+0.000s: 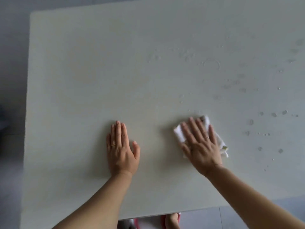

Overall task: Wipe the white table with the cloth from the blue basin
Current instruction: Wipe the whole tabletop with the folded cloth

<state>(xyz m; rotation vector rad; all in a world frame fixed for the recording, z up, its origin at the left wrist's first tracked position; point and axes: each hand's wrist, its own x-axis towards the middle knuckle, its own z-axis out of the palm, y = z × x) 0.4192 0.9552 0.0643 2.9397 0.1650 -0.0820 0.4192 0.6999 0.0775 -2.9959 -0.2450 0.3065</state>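
The white table [82,80] fills most of the view. A folded white cloth [178,133] lies on it right of centre, near the front. My right hand [200,146] presses flat on the cloth, fingers spread, covering most of it. To the left, my left hand [121,149] rests flat on the bare tabletop, holding nothing. Water drops [274,114] and a faint wet ring [212,65] mark the right half of the table. The blue basin is not in view.
The table's left edge [27,113] and front edge [165,215] show, with grey floor beyond. Below the front edge a foot in a pink slipper [172,220] is visible.
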